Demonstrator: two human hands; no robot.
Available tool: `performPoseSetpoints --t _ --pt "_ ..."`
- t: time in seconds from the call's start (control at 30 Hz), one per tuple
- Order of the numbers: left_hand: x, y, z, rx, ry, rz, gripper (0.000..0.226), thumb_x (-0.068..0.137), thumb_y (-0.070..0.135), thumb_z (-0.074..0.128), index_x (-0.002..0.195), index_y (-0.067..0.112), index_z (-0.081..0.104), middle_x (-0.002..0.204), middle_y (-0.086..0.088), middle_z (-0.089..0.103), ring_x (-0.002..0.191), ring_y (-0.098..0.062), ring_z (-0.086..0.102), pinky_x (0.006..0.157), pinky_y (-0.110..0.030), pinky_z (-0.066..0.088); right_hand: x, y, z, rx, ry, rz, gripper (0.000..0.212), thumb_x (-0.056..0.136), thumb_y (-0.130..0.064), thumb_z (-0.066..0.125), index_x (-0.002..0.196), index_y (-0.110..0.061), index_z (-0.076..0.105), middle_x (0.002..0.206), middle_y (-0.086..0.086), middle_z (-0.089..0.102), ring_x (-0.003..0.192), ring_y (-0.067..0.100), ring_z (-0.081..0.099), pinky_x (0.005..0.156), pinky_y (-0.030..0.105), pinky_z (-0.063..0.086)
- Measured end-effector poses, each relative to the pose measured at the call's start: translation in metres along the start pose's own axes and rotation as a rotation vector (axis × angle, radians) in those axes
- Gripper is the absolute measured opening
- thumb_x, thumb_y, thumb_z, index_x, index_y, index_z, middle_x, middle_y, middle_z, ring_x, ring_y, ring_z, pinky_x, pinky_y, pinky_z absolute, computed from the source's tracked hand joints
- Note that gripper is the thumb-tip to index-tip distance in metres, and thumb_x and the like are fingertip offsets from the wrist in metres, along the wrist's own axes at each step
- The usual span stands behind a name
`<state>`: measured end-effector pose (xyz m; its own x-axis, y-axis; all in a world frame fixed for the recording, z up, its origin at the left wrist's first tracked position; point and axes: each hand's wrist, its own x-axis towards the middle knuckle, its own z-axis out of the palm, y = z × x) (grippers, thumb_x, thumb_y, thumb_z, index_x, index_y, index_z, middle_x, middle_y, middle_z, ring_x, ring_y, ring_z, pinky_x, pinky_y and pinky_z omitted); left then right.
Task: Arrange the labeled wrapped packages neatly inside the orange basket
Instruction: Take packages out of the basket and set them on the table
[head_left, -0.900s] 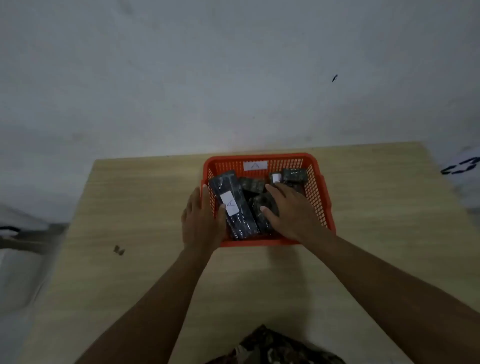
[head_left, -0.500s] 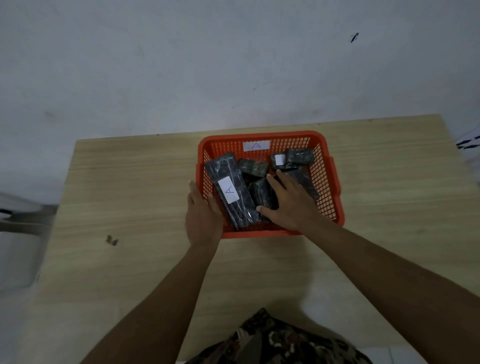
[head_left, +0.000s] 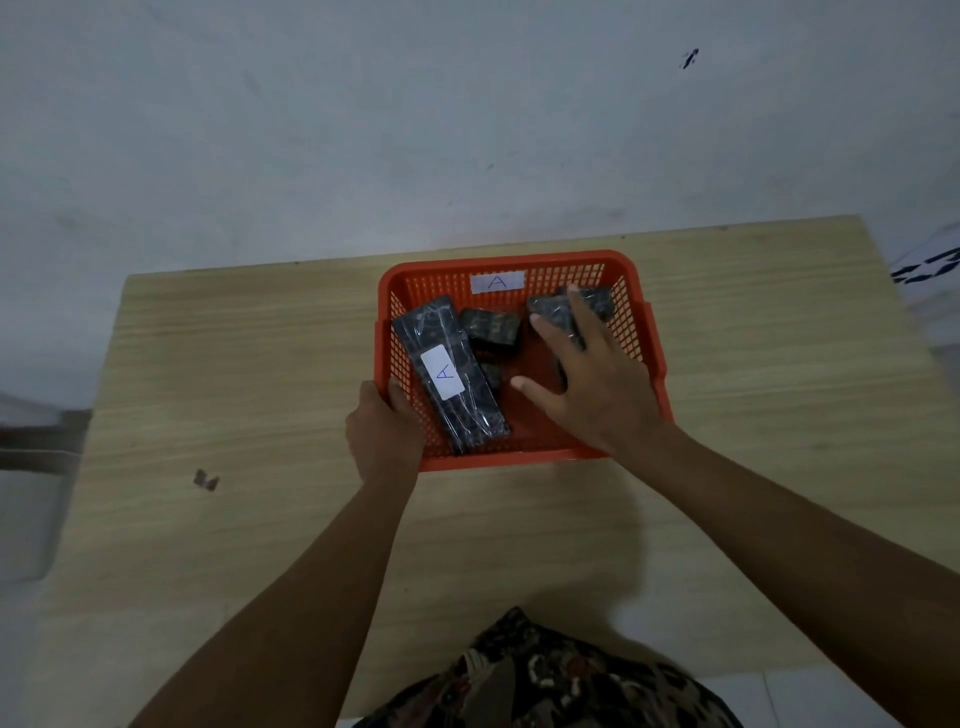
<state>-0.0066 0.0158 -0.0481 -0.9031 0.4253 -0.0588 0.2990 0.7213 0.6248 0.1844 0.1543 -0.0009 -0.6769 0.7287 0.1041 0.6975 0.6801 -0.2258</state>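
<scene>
An orange basket (head_left: 644, 332) with a white "A" label on its far wall stands on the wooden table. A long dark wrapped package (head_left: 452, 374) with a white "A" label lies along its left side. A smaller dark package (head_left: 491, 327) sits in the middle, with another small one just below it. My left hand (head_left: 384, 431) grips the basket's near left corner. My right hand (head_left: 587, 379) reaches into the right half, fingers spread over a dark package (head_left: 556, 312) at the far right corner.
The wooden table (head_left: 234, 389) ends at a pale wall behind. A small dark scrap (head_left: 206, 479) lies on the table to the left. Patterned clothing (head_left: 545, 680) shows at the bottom edge. A grey object (head_left: 31, 441) stands off the table's left side.
My right hand has moved from the packages in the basket's middle toward the far right corner, and the basket floor near it now shows. My left hand stays on the basket's corner.
</scene>
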Motion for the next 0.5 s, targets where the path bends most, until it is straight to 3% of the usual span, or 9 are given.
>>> performPoseSetpoints --t 0.07,0.17,0.27,0.37,0.5 --pt "0.0 0.001 -0.001 0.006 -0.004 -0.016 0.031 0.101 0.029 0.045 0.093 0.001 0.054 0.088 -0.021 0.066 0.068 -0.031 0.053 0.06 -0.032 0.032 -0.005 0.008 -0.002 0.031 0.064 0.07 0.069 0.092 -0.054 0.057 0.152 -0.035 0.03 0.164 0.01 0.019 0.135 0.034 0.046 0.082 0.047 0.058" --pt "0.0 0.001 -0.001 0.019 -0.014 -0.02 0.032 0.101 0.031 0.044 0.094 0.001 0.055 0.09 -0.022 0.066 0.076 -0.038 0.059 0.061 -0.033 0.033 -0.012 0.027 -0.009 0.282 0.209 0.248 0.071 0.095 -0.033 0.06 0.156 -0.028 0.023 0.151 0.01 0.042 0.122 0.032 0.055 0.085 0.044 0.055" --pt "0.0 0.0 0.0 0.028 -0.021 -0.018 0.032 0.101 0.032 0.043 0.094 0.002 0.054 0.091 -0.022 0.066 0.08 -0.039 0.06 0.063 -0.034 0.035 -0.019 0.047 -0.021 0.521 0.276 0.416 0.065 0.095 -0.03 0.062 0.153 -0.018 0.034 0.141 0.008 0.055 0.124 0.022 0.055 0.101 0.038 0.049" --pt "0.001 -0.002 0.001 0.04 -0.016 -0.012 0.033 0.101 0.033 0.042 0.094 0.003 0.054 0.092 -0.022 0.066 0.082 -0.04 0.06 0.064 -0.036 0.037 -0.024 0.062 -0.035 0.765 0.479 0.612 0.06 0.091 -0.037 0.066 0.145 -0.021 0.047 0.135 -0.001 0.061 0.115 0.004 0.059 0.096 0.025 0.052" --pt "0.0 -0.002 0.001 0.058 -0.013 0.019 0.032 0.1 0.032 0.042 0.095 0.003 0.053 0.092 -0.025 0.065 0.084 -0.043 0.06 0.067 -0.041 0.042 -0.021 0.085 -0.044 1.104 0.799 0.861 0.056 0.087 -0.039 0.069 0.137 -0.019 0.056 0.126 0.0 0.066 0.111 0.011 0.065 0.093 0.042 0.056"
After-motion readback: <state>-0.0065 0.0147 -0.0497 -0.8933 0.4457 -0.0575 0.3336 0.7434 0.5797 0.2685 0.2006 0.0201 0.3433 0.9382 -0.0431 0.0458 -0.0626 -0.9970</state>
